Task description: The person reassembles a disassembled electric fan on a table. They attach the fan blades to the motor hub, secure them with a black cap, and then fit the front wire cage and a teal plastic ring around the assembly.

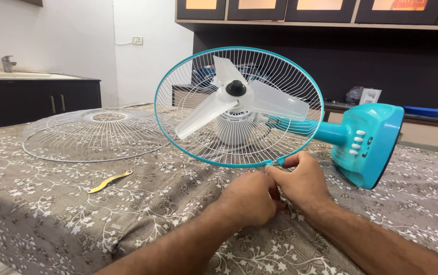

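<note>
left hand (249, 197): lower middle of the frame, forearm coming up from the bottom edge; fingers curled inward and pressed together, fingertips hidden behind the knuckles, so cannot tell what they pinch; touching the right hand.
right hand (304, 179): just right of the left hand, forearm running in from the lower right corner; thumb and forefinger pinching a small teal clip (274, 162) at the lowest point of the guard ring.
bedspread (51, 214): grey-brown cloth with white flower print, filling the lower half of the frame under everything.
yellow tool (109, 181): small, curved, lying flat on the cloth at left centre, well apart from both hands.
fan (259, 109): lying on its side in the middle of the frame; long axis running roughly left to right, from the head at centre to the base at right; face turned toward the camera and slightly left.
rear guard (188, 137): white wire cage with teal ring (164, 86), standing on edge, lowest rim touching the cloth by the hands.
blades (280, 104): three, translucent white, around a black hub cap (236, 88).
base (369, 145): teal, at right, with a row of white buttons, underside pointing right.
loose front guard (94, 133): white wire, lying flat at left, beyond the tool.
dark cabinet (36, 102): upper left, with sink tap above.
dark shelving (320, 10): along the top right.
</note>
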